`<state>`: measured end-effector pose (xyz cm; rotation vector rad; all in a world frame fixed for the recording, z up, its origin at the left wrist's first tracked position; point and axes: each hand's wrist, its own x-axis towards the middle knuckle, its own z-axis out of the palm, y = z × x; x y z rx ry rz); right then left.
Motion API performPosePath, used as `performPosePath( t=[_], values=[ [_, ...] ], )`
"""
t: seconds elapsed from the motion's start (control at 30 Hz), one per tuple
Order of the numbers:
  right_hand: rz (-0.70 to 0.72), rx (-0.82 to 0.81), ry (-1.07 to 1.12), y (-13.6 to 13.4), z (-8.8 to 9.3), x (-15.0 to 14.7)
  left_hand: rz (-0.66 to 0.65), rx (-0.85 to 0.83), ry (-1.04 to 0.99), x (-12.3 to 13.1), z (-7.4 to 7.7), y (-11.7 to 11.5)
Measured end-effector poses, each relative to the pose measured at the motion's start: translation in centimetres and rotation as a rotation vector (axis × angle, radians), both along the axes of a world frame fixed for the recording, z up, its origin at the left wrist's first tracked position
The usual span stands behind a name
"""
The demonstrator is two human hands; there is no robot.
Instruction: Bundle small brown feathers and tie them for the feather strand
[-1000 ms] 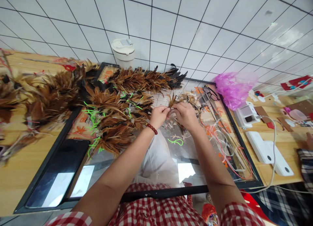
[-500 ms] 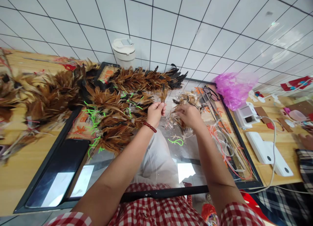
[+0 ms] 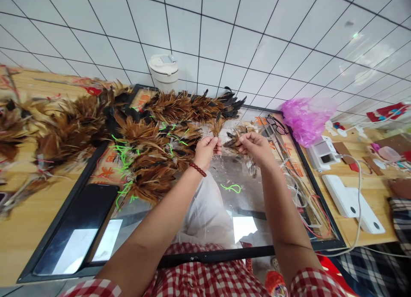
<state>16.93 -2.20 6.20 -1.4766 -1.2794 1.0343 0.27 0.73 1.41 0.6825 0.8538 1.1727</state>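
My left hand (image 3: pixel 206 150), with a red bead bracelet at the wrist, is closed around a small bunch of brown feathers (image 3: pixel 217 126) that fan upward from its fingers. My right hand (image 3: pixel 255 148) is raised beside it and pinches a few loose feathers (image 3: pixel 233 142). Both hands hover above a glass tabletop (image 3: pixel 224 202) with a black frame. Under and behind the right hand lies a loose heap of feathers (image 3: pixel 248 129). To the left lie many tied bundles of brown feathers (image 3: pixel 150 155) with bright green ties.
A white lidded cup (image 3: pixel 164 72) stands at the wall. A black phone (image 3: pixel 77 226) lies front left. Eyeglasses (image 3: pixel 276 123), a pink plastic bag (image 3: pixel 307 117), strings (image 3: pixel 305 198), white devices (image 3: pixel 351 202) and a cable sit right. Another person's checked sleeve (image 3: pixel 400 211) shows far right.
My right hand left the loose heap and rose toward the left hand with a few feathers. The left hand stayed put with its bunch. The view shifted slightly.
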Motion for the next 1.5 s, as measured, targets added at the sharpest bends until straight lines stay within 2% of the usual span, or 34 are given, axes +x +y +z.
performPosePath(
  t=[0.1,0.17,0.27,0.33,0.4,0.57,0.67,0.77,0.87,1.0,1.1,1.33,1.5],
  values=[
    [-0.066,0.03,0.019,-0.4,0.9,1.2,0.044,-0.016,-0.013,-0.1,0.0,0.1],
    [-0.028,0.025,-0.015,-1.0,1.7,2.5,0.079,-0.026,-0.013,-0.1,0.0,0.2],
    [0.24,-0.071,-0.055,-1.9,2.8,3.8,0.124,-0.039,-0.015,-0.2,-0.1,0.4],
    [0.406,-0.119,-0.101,-2.1,2.9,3.8,0.146,-0.042,-0.017,-0.1,-0.1,0.4],
    [0.423,-0.066,-0.211,-1.7,2.1,3.1,0.162,-0.04,-0.019,-0.1,-0.2,0.5],
    [0.121,0.243,-0.771,0.2,-2.3,-0.2,0.174,-0.024,-0.019,0.1,-0.4,0.5],
    [0.138,0.261,-1.009,0.5,-4.2,-2.0,0.156,-0.012,-0.003,0.2,-0.4,0.4],
    [0.182,0.203,-1.169,0.2,-4.5,-2.8,0.139,0.002,0.009,0.3,-0.4,0.3],
    [0.183,0.233,-1.179,0.2,-4.1,-2.4,0.136,0.011,0.017,0.4,-0.4,0.2],
    [0.123,0.324,-0.957,0.4,-3.4,-1.2,0.126,0.001,0.028,0.3,-0.4,0.2],
    [0.129,0.362,-0.856,0.6,-3.1,-0.8,0.113,0.002,0.045,0.4,-0.6,0.2],
    [0.209,0.372,-1.068,0.0,-2.2,-1.8,0.098,0.089,0.182,1.0,-1.8,0.1],
    [0.22,0.377,-1.1,-0.3,-1.9,-2.1,0.006,0.173,0.307,1.1,-1.7,-0.5]
  ],
)
